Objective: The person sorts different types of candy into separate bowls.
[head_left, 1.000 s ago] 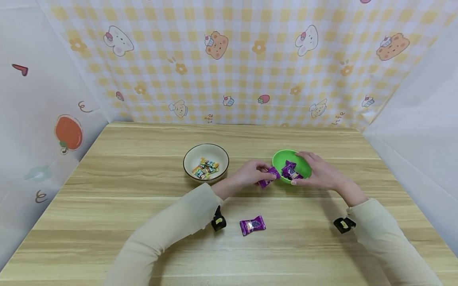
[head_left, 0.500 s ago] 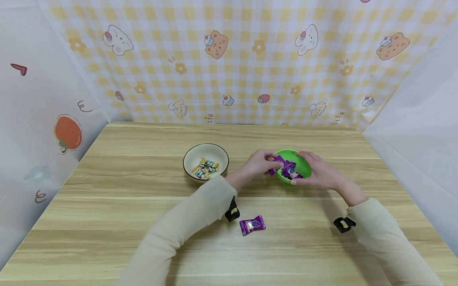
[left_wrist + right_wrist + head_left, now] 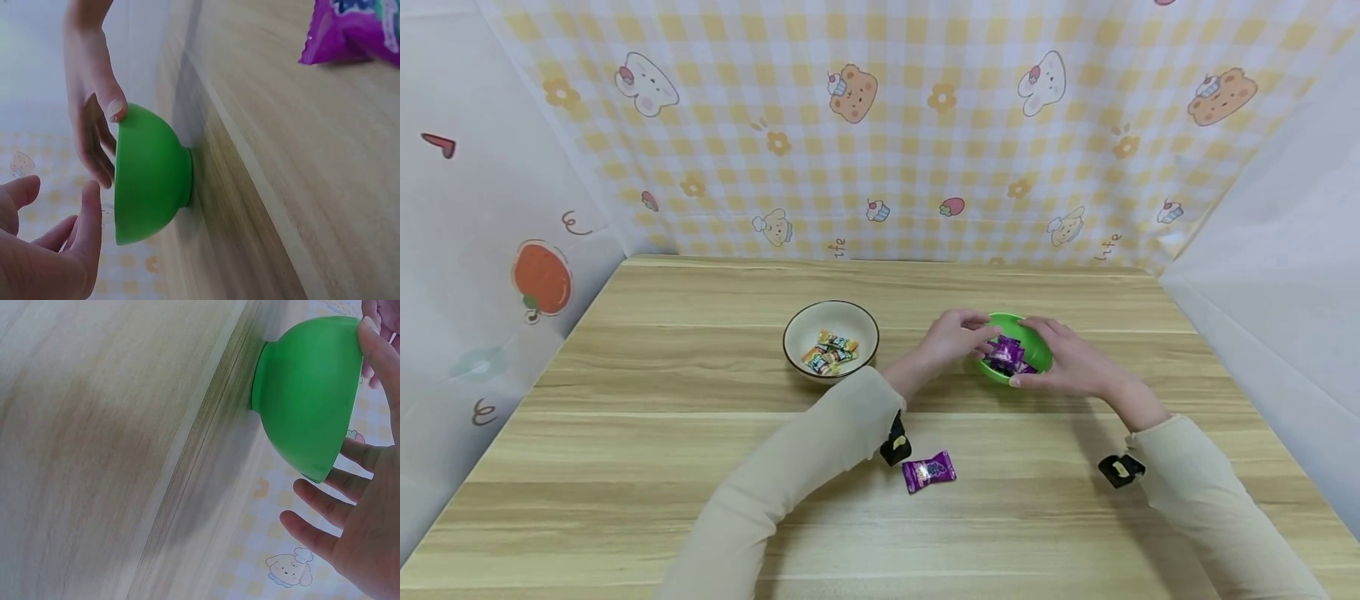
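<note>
In the head view my left hand (image 3: 951,340) hovers at the left rim of a green bowl (image 3: 1035,347), its thumb and fingers apart and holding nothing. Several purple-wrapped candies (image 3: 1006,353) lie inside that bowl. My right hand (image 3: 1078,364) holds the bowl from the right, thumb on the near rim and fingers on the far side. The right wrist view shows the thumb against the rim of the upright bowl (image 3: 312,394). One loose purple-wrapped candy (image 3: 929,472) rests on the table below the left hand.
A cream bowl (image 3: 805,332) with a dark rim stands left of the green one, holding several yellow-wrapped candies (image 3: 831,354). My left forearm passes just in front of it. The wooden table (image 3: 625,450) ends at a checked curtain (image 3: 910,150) behind.
My left hand has moved right and away to the green bowl and let go of a purple-wrapped candy, which now lies in it. The right hand has stayed on the bowl.
</note>
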Demonstrator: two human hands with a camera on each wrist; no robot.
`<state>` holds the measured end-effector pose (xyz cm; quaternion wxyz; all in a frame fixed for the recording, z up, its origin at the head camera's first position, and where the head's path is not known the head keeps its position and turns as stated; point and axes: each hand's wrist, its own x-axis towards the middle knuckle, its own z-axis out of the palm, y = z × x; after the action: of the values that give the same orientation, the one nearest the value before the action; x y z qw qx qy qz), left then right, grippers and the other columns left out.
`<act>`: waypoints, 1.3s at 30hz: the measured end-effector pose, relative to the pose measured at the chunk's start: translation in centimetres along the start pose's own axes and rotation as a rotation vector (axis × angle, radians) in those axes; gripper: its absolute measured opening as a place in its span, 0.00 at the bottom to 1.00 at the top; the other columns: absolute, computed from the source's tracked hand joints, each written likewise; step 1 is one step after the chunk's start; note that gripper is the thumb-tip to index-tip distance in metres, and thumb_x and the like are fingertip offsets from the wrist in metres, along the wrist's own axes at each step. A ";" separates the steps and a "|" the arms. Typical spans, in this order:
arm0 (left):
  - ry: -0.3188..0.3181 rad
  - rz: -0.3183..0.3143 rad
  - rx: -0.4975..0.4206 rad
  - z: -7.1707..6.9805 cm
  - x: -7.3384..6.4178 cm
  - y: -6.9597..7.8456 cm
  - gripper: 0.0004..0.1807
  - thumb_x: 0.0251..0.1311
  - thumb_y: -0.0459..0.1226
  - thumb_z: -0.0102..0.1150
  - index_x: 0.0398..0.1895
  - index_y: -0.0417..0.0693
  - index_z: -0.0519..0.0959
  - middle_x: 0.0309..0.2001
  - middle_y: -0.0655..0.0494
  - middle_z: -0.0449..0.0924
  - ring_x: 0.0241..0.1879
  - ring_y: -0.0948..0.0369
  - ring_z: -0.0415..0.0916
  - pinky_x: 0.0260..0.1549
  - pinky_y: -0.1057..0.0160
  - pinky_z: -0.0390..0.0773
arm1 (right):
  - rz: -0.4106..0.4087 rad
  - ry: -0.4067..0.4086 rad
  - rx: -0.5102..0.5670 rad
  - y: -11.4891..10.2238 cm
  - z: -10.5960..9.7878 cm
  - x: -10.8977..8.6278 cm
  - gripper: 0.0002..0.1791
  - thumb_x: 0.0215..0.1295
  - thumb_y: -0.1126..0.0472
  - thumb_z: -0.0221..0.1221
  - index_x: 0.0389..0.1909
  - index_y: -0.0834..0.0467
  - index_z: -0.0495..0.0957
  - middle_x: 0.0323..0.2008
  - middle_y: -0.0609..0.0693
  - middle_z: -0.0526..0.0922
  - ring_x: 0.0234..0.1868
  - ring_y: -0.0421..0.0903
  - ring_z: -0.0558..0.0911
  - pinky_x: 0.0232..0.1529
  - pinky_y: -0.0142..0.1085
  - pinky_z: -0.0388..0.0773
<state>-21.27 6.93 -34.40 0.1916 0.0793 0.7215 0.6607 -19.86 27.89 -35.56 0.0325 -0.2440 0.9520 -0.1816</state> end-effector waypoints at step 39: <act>-0.343 -0.007 0.303 -4.8 -10.4 -6.0 0.20 0.49 0.32 0.62 0.47 0.38 0.71 0.35 0.52 0.75 0.30 0.61 0.75 0.25 0.64 0.76 | 0.007 -0.012 -0.011 0.0 0.0 -0.1 0.52 0.42 0.35 0.62 0.63 0.62 0.55 0.59 0.63 0.58 0.57 0.61 0.59 0.50 0.57 0.60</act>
<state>-12.75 -2.05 -38.29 0.2998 0.2159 0.7695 0.5209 -19.81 27.92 -35.58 0.0376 -0.2421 0.9537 -0.1746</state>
